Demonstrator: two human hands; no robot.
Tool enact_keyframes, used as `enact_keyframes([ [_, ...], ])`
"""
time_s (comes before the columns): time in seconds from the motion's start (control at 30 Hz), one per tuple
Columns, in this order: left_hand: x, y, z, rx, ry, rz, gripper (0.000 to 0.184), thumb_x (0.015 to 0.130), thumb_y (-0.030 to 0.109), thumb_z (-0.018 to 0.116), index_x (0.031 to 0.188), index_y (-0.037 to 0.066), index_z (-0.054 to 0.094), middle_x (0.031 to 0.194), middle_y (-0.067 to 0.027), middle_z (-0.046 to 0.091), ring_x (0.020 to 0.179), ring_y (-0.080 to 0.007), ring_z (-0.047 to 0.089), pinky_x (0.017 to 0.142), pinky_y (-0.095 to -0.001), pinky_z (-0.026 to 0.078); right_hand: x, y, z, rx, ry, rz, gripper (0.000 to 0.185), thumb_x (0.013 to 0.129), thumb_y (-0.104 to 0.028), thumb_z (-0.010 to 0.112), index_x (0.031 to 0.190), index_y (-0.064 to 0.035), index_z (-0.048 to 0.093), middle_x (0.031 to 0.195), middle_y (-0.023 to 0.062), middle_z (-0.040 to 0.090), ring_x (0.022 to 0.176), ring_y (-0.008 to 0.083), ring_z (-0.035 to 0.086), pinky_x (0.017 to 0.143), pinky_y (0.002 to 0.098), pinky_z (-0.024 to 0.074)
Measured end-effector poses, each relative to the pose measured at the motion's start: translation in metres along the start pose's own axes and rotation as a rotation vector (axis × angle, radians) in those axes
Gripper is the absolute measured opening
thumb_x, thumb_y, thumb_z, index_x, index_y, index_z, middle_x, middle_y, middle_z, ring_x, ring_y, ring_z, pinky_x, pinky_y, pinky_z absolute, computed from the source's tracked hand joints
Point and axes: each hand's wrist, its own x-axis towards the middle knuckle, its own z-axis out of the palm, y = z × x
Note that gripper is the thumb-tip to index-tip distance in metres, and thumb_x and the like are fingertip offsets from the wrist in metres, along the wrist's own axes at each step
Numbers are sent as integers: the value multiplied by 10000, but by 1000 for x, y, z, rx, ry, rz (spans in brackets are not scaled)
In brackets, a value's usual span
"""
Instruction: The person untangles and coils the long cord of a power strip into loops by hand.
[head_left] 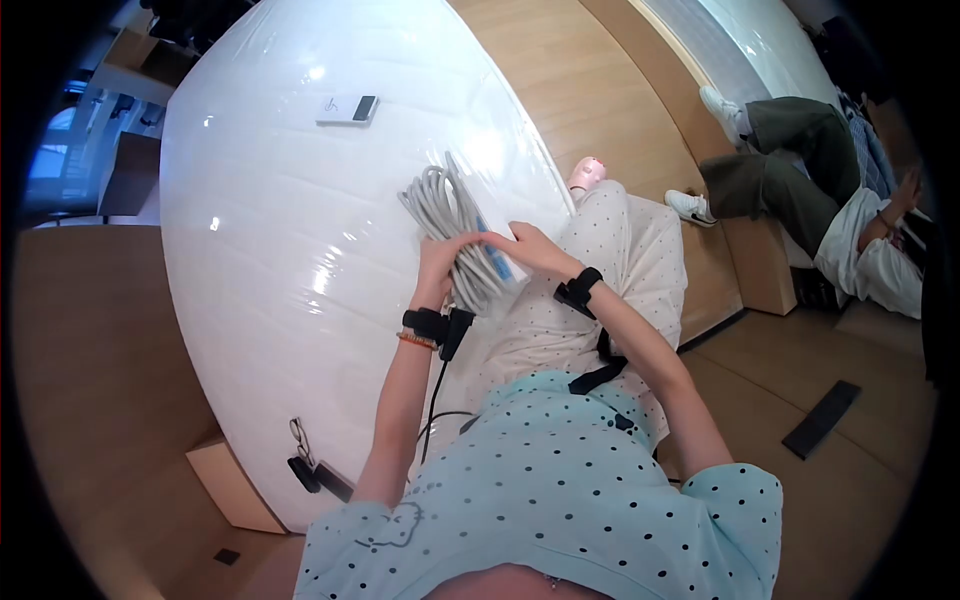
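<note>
A coil of grey cable [440,200] lies in front of me on the white plastic-covered mattress [270,200], beside my bent leg. My left hand [442,262] is closed round the left side of the coil's middle. From the right, my right hand [538,250] reaches over, its fingers closed on the cable and meeting the left fingers. Right beside the coil and partly hidden by it is a flat white box [513,268] with blue print. Black straps with small devices sit on both wrists.
A small white box [347,109] with a dark end lies farther up the mattress. Glasses [301,442] and dark objects [304,474] are near its lower left edge. Another person [800,150] sits at the right. A dark strip [821,420] lies on the floor.
</note>
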Motion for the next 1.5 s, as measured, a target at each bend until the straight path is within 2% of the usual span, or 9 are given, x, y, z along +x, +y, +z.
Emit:
enact_keyframes([
  [0.13,20,-4,6,-46,89,-15,193,692,-9,685,857,-84,620,809,-116,637,688,-192,632,592,-302,521,7,-1,-3,-80,114,-170,462,836,-428,588,957,16,630,751,161,623,684,262,589,654,340,446],
  [0.27,47,-17,-2,-48,116,-14,216,695,41,699,857,-84,628,794,-87,633,692,-177,612,627,-283,508,13,8,20,-73,316,-213,412,809,-371,592,920,23,636,805,231,593,773,386,557,727,417,443],
  [0.4,37,-11,18,155,304,81,691,737,256,721,1197,-147,398,1228,-234,437,1031,-268,522,827,-321,464,17,15,24,-46,511,-226,369,801,-319,612,947,19,636,875,221,562,867,361,530,789,401,429],
  [0.5,35,-19,13,640,407,275,952,765,396,677,1308,-183,153,1342,-319,260,1242,-385,327,1045,-388,270,21,16,16,-104,490,-228,395,798,-295,622,1028,25,599,964,222,537,918,354,511,825,395,420],
  [0.7,24,-43,-7,626,81,466,836,880,373,519,1335,-184,93,1395,-350,174,1323,-419,189,1093,-399,159,20,30,19,-42,420,-286,623,820,-303,609,1287,30,364,1179,267,409,1087,377,422,951,389,349],
  [1.03,4,-59,7,1048,227,616,684,909,285,447,1346,-145,143,1397,-353,159,1320,-442,172,1087,-421,185,0,11,27,-105,221,-386,647,913,-320,472,1416,-25,190,1411,340,117,1332,446,129,1077,425,180],
  [1.2,16,-50,-24,709,106,524,604,915,312,453,1328,-94,285,1363,-304,306,1297,-359,295,1066,-414,229,16,31,15,184,344,-391,559,922,-297,465,1379,-36,278,1363,266,289,1218,359,367,1009,379,314],
  [1.3,-26,-9,-53,211,97,83,495,940,336,404,1222,-67,462,1178,-223,540,1122,-249,518,980,-357,369,7,41,-3,779,501,-136,432,932,-243,448,1277,9,386,1220,215,466,1087,278,502,935,330,395],
  [1.5,-49,-48,-103,542,253,228,290,901,199,499,1026,-43,596,878,-114,650,814,-179,632,724,-263,496,-10,62,-37,1131,199,-88,280,916,-136,428,1115,52,488,962,156,601,883,201,593,785,292,473],
])
